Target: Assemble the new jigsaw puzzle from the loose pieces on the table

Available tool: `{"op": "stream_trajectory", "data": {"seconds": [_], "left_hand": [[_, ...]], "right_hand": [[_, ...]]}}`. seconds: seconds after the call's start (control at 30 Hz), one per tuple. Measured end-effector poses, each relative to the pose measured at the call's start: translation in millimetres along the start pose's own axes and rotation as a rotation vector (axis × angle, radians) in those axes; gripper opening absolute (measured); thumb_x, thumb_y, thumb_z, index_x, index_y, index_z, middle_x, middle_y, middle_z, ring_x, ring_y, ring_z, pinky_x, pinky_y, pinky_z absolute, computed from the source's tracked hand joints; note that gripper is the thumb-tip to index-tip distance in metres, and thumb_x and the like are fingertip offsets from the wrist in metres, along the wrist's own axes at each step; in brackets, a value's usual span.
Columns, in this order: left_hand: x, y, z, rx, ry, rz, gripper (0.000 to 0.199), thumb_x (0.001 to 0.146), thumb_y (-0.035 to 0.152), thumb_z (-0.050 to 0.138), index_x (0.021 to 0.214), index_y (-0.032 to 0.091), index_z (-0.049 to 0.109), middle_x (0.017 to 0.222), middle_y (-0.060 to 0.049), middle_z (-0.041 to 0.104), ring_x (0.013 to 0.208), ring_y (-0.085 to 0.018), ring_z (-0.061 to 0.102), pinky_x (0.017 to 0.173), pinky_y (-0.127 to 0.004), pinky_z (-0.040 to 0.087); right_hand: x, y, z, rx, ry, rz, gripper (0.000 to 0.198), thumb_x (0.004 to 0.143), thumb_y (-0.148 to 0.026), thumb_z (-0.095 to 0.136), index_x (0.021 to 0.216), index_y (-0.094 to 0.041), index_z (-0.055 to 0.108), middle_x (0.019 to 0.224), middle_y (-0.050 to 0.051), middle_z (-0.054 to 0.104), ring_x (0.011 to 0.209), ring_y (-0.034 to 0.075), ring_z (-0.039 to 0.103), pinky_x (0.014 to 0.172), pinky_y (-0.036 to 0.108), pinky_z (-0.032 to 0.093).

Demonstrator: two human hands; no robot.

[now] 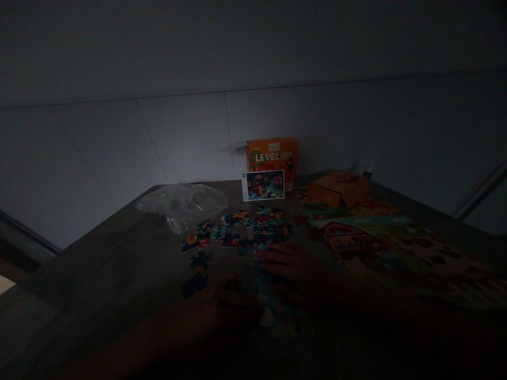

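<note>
The picture is very dark. My right hand (291, 269) lies palm down, fingers spread, over assembled jigsaw puzzle pieces (269, 298) that run toward me. To its left, my left hand (227, 303) is low over the table with its fingers curled. Shadow hides whatever those fingers may hold. Several loose puzzle pieces (235, 219) are heaped just beyond both hands. Other dark pieces (199, 259) lie left of the heap, one of them close to my left hand. A small picture card (264, 186) of the puzzle stands upright behind the heap.
An orange box (273, 150) marked "LEVEL UP!" stands open against the wall. On the left is a crumpled clear plastic bag (186, 203). A farm-scene puzzle (380, 243) covers the table's right side, with another orange box (336, 189) at its far end.
</note>
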State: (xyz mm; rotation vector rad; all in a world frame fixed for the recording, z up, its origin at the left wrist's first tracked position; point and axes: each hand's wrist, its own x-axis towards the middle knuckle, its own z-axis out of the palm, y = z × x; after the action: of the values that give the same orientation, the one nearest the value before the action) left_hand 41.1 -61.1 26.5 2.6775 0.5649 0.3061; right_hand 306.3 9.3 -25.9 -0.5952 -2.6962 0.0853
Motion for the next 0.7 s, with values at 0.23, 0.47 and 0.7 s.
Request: {"op": "stream_trajectory", "data": {"seconds": [0.23,0.47,0.7], "left_hand": [[-4,-1,2,0.059,0.000,-0.035,0.018,0.091,0.020,0.060,0.108,0.021,0.067,0.122,-0.007,0.065,0.106,-0.024,0.059,0.095,-0.040,0.042],[-5,-5,4,0.121,0.011,-0.120,0.030,0.086,0.025,0.069,0.116,0.023,0.067,0.108,-0.007,0.063,0.103,-0.025,0.057,0.097,-0.042,0.044],[-3,-4,3,0.105,-0.014,-0.130,0.023,0.086,0.023,0.067,0.109,0.022,0.068,0.105,-0.006,0.061,0.101,-0.024,0.055,0.091,-0.039,0.046]], "right_hand": [[1,5,5,-0.082,0.058,0.185,0.042,0.094,-0.040,0.057,0.130,-0.019,0.062,0.137,0.014,0.059,0.133,0.034,0.046,0.109,0.057,0.038],[7,-2,-5,-0.073,0.179,0.153,0.025,0.098,-0.026,0.049,0.110,-0.018,0.070,0.107,0.011,0.069,0.102,0.023,0.061,0.095,0.043,0.048],[7,-2,-3,-0.056,0.180,0.195,0.028,0.099,-0.028,0.047,0.115,-0.018,0.068,0.111,0.009,0.070,0.102,0.022,0.061,0.093,0.042,0.048]]}}
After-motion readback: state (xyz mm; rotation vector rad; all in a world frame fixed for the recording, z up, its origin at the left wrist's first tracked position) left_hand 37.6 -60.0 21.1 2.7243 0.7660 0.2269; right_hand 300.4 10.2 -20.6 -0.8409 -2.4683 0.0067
